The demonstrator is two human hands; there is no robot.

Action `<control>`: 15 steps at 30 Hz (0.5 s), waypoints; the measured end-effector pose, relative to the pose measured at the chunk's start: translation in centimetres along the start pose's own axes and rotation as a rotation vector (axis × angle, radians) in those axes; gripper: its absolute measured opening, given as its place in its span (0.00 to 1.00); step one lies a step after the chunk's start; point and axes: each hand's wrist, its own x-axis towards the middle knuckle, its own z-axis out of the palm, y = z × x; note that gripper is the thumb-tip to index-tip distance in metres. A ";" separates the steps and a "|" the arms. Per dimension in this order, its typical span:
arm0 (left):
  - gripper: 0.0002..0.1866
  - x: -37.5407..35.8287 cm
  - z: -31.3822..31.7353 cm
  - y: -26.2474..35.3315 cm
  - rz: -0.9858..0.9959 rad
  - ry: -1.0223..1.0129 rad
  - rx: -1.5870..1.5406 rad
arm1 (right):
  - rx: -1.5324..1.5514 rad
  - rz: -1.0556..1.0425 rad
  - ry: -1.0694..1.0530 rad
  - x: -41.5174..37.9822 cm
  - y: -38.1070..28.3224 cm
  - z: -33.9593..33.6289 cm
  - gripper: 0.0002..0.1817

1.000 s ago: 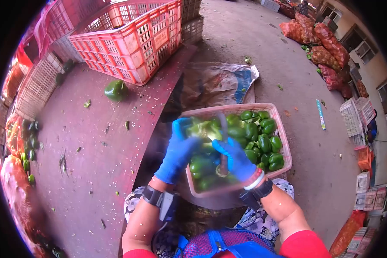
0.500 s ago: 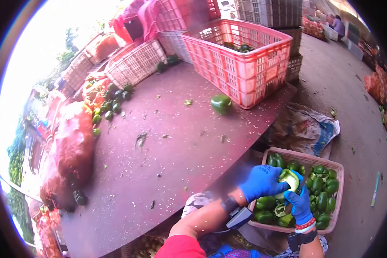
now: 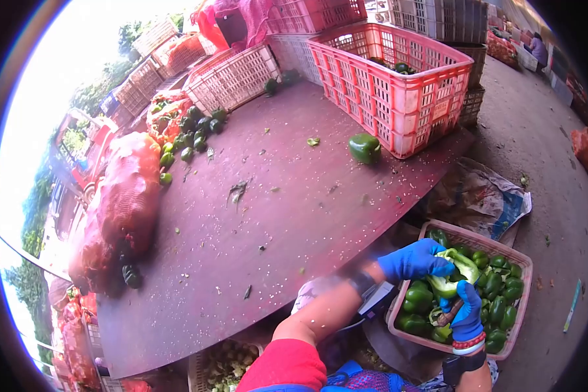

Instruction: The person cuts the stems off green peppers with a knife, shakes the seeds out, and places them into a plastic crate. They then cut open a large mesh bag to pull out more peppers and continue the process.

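Note:
Over a crate of peppers, my two blue-gloved hands hold a cut-open green bell pepper (image 3: 464, 266) with its pale inside showing. My left hand (image 3: 417, 260) closes its fingers on the pepper's upper left edge. Gripping from below right, my right hand (image 3: 467, 315) has its thumb against the pepper. A brown, stick-like handle (image 3: 449, 313) also lies in the right hand; a blade, if there is one, is hidden. Whole green peppers (image 3: 494, 285) and some cut pieces fill the pinkish crate (image 3: 526, 297) underneath.
A dark red table (image 3: 294, 196) spreads to the left, with a single pepper (image 3: 364, 148) beside a red crate (image 3: 391, 91). Red mesh sacks (image 3: 127, 202) and loose peppers line its far left edge. Below stands a crate of pale trimmings (image 3: 225, 366). A person (image 3: 538, 49) is far off.
The pepper has been pulled wider open and shows as a curved, split piece. My hands are slightly farther apart. The whole view has shifted, moving the crate and hands rightward.

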 end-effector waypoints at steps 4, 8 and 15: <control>0.19 0.2 0.8 -0.1 0.140 0.085 0.014 | -0.019 -0.006 0.072 -0.3 -1.8 1.9 0.24; 0.19 0.3 1.6 0.8 0.078 0.163 0.420 | -0.022 0.049 0.087 -0.2 -1.9 1.8 0.21; 0.19 1.0 1.4 -0.7 -0.087 0.090 -0.143 | 0.046 0.075 0.055 -0.7 -2.8 1.8 0.19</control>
